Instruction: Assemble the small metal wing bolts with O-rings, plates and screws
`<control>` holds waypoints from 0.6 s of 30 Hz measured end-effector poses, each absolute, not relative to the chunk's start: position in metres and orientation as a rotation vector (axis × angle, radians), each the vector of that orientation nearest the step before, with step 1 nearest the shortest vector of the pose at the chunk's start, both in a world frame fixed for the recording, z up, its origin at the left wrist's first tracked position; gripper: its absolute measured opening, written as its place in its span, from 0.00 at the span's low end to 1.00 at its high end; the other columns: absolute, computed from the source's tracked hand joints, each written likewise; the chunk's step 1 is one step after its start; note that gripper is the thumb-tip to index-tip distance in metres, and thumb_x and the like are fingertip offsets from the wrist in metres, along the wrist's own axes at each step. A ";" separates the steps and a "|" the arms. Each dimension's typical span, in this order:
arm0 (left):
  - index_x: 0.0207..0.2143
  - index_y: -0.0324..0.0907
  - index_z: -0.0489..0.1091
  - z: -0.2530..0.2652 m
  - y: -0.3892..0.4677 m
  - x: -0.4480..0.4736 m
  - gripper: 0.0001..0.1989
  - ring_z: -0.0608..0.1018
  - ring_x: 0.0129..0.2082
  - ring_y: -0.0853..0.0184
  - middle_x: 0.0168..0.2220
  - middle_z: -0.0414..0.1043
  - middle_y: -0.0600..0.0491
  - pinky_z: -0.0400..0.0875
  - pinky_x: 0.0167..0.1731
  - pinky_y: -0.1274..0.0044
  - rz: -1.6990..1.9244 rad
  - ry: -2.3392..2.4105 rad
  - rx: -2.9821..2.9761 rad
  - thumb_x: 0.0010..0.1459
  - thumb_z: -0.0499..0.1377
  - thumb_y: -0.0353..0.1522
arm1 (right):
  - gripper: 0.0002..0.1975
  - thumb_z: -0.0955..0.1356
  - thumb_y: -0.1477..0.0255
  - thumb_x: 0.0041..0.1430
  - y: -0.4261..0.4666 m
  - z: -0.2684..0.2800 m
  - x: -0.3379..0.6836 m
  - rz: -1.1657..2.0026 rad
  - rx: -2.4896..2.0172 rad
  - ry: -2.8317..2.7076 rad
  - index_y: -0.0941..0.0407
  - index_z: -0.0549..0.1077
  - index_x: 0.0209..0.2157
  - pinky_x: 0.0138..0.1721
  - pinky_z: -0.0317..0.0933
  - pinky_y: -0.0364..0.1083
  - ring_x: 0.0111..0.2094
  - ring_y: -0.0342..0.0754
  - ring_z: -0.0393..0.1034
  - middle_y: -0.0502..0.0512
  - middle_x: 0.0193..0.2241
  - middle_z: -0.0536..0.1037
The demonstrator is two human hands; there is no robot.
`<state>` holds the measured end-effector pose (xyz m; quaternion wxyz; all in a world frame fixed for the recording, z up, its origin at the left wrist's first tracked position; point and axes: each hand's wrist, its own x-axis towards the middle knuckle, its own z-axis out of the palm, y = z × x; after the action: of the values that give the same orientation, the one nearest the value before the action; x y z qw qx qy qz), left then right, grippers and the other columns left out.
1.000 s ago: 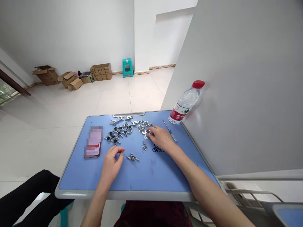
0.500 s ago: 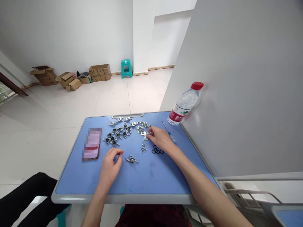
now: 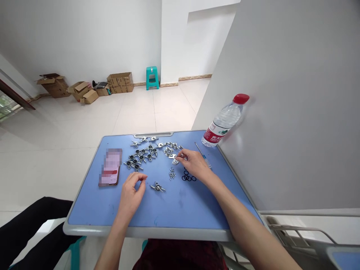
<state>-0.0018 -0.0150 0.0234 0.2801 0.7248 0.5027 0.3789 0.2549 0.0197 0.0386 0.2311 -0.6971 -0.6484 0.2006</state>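
Observation:
My right hand is closed in a pinch over a small pile of flat metal plates. Whatever lies between its fingertips is too small to make out. My left hand rests on the table at the left, thumb and forefinger curled together; anything inside is hidden. Between the hands lies a single metal fitting with thin arms. Just in front of the plates is a cluster of tiny steel balls. Several black rubber rings lie below my right wrist.
Several metal fittings with black centres are grouped at the back left, beside a phone. A screwdriver and a red-capped water bottle are near the wall on the right. Another person's dark-clothed leg shows at lower left.
The view has shifted slightly. My right hand has drawn back a little from the plates, uncovering more of them. My left hand has stayed nearly still beside the single fitting.

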 end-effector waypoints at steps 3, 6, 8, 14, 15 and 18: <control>0.35 0.43 0.72 0.025 -0.016 -0.001 0.09 0.75 0.37 0.65 0.35 0.73 0.52 0.69 0.38 0.75 1.049 1.327 1.954 0.59 0.52 0.27 | 0.08 0.66 0.67 0.59 0.008 0.045 0.249 0.754 -1.673 -1.681 0.55 0.74 0.30 0.28 0.54 0.43 0.25 0.44 0.63 0.48 0.23 0.73; 0.35 0.43 0.72 0.026 -0.017 0.001 0.08 0.74 0.37 0.66 0.35 0.73 0.53 0.69 0.39 0.75 1.073 1.301 1.967 0.60 0.52 0.27 | 0.10 0.65 0.65 0.59 -0.003 0.047 0.238 1.004 -1.458 -1.631 0.56 0.75 0.30 0.28 0.56 0.43 0.25 0.43 0.64 0.49 0.24 0.75; 0.37 0.43 0.72 0.026 -0.018 0.002 0.08 0.74 0.37 0.66 0.35 0.72 0.53 0.69 0.39 0.75 1.074 1.268 1.986 0.61 0.53 0.27 | 0.12 0.66 0.65 0.59 -0.009 0.046 0.229 1.134 -1.378 -1.627 0.56 0.77 0.29 0.28 0.58 0.43 0.25 0.44 0.65 0.50 0.24 0.76; 0.37 0.42 0.71 0.031 -0.021 0.007 0.06 0.74 0.38 0.64 0.35 0.73 0.51 0.68 0.40 0.73 0.988 1.131 2.033 0.64 0.54 0.29 | 0.15 0.68 0.59 0.59 -0.019 0.041 0.206 1.337 -1.171 -1.528 0.55 0.81 0.31 0.31 0.61 0.44 0.28 0.46 0.68 0.52 0.27 0.78; 0.36 0.42 0.71 0.032 -0.022 0.007 0.06 0.74 0.38 0.64 0.35 0.73 0.51 0.68 0.40 0.73 0.965 1.104 2.038 0.64 0.54 0.30 | 0.15 0.68 0.59 0.59 -0.021 0.040 0.204 1.344 -1.136 -1.511 0.54 0.81 0.33 0.32 0.61 0.44 0.30 0.46 0.69 0.53 0.29 0.78; 0.34 0.42 0.70 0.032 -0.022 0.007 0.06 0.73 0.37 0.64 0.34 0.73 0.52 0.66 0.40 0.73 0.944 1.060 2.043 0.64 0.55 0.31 | 0.14 0.67 0.59 0.60 -0.023 0.037 0.198 1.344 -1.086 -1.516 0.52 0.82 0.37 0.35 0.61 0.45 0.32 0.46 0.68 0.53 0.30 0.77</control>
<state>0.0075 -0.0221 0.0324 0.3213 0.7776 0.4035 0.3595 0.1981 -0.0232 0.0373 0.4090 -0.4312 -0.6017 0.5337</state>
